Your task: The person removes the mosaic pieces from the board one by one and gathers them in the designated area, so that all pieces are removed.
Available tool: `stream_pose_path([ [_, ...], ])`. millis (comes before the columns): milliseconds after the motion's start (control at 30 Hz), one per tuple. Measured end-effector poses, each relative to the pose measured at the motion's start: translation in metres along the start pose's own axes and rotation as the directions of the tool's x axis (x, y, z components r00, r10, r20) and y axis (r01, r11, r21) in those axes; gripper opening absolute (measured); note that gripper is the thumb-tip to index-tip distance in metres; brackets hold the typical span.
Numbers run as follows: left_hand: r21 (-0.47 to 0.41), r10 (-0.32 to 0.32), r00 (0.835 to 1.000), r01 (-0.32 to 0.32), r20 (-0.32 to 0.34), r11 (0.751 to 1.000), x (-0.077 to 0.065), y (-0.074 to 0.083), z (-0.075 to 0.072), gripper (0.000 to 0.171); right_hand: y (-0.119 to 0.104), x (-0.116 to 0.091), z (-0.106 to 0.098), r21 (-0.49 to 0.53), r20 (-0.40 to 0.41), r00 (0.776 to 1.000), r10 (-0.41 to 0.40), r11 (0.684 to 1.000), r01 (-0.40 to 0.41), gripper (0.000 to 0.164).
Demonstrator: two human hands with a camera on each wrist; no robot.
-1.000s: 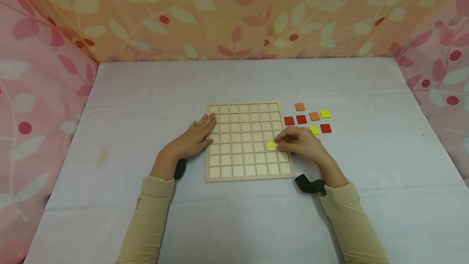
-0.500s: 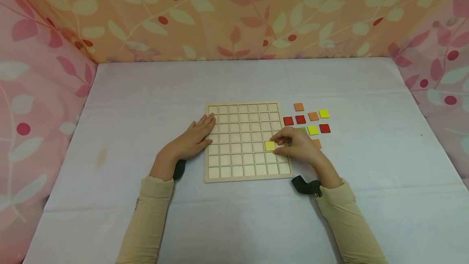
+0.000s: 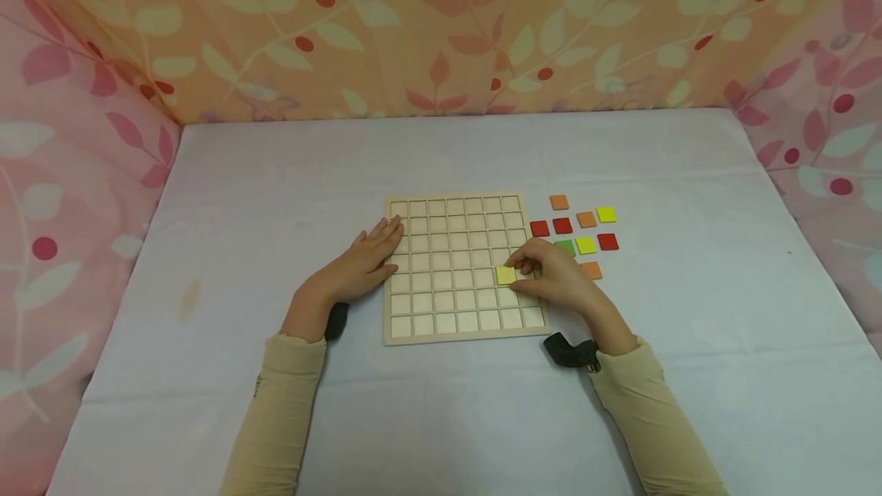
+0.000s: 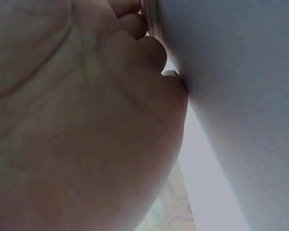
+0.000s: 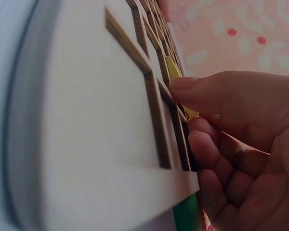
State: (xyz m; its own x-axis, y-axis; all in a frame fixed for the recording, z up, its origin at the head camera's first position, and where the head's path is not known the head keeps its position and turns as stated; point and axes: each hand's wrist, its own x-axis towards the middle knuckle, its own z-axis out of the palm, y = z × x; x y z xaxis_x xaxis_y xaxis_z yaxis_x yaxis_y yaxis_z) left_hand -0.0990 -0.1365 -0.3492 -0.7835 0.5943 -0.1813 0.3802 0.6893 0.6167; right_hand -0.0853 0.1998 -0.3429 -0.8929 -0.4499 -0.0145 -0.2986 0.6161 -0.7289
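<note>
A wooden grid board [image 3: 468,339] lies flat on the cloth, its square cells framed by thin ridges. One yellow square tile [image 3: 506,275] is at a cell near the board's right side. My right hand [image 3: 554,274] pinches this tile between thumb and index finger, the other fingers curled. The right wrist view shows the thumb [image 5: 202,91] against the edge of the tile [image 5: 172,67]. With fingers straight, my left hand [image 3: 358,262] rests at the board's left edge, fingertips over its rim. Mostly the palm [image 4: 86,120] fills the left wrist view.
Right of the board lie loose tiles: red ones [image 3: 562,226], orange ones [image 3: 559,202], yellow ones [image 3: 606,214] and a green one [image 3: 564,248] partly behind the right hand. White cloth [image 3: 441,419] covers the table. Patterned curtains [image 3: 441,37] stand at back and sides.
The right thumb has moved down and left from the tile's right side to its lower edge. The tile stays at the same cell, and the left hand stays put.
</note>
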Motion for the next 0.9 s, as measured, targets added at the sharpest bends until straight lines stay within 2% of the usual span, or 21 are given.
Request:
stream_pose_path([
  [267, -0.011, -0.006, 1.000, 0.006, -0.005, 1.000, -0.001, 0.002, -0.001, 0.065, 0.001, -0.001, -0.004, 0.004, 0.002, 1.000, -0.005, 1.000, 0.005, 0.027],
  [600, -0.014, -0.004, 1.000, 0.004, -0.007, 1.000, -0.004, 0.003, 0.002, 0.065, 0.010, -0.010, -0.009, 0.058, 0.000, 0.999, -0.042, 0.997, 0.042, 0.028],
  [900, -0.002, 0.003, 1.000, -0.003, -0.008, 1.000, -0.004, 0.003, 0.001, 0.065, 0.016, -0.022, -0.025, 0.044, -0.056, 0.998, -0.031, 0.998, 0.034, 0.031],
])
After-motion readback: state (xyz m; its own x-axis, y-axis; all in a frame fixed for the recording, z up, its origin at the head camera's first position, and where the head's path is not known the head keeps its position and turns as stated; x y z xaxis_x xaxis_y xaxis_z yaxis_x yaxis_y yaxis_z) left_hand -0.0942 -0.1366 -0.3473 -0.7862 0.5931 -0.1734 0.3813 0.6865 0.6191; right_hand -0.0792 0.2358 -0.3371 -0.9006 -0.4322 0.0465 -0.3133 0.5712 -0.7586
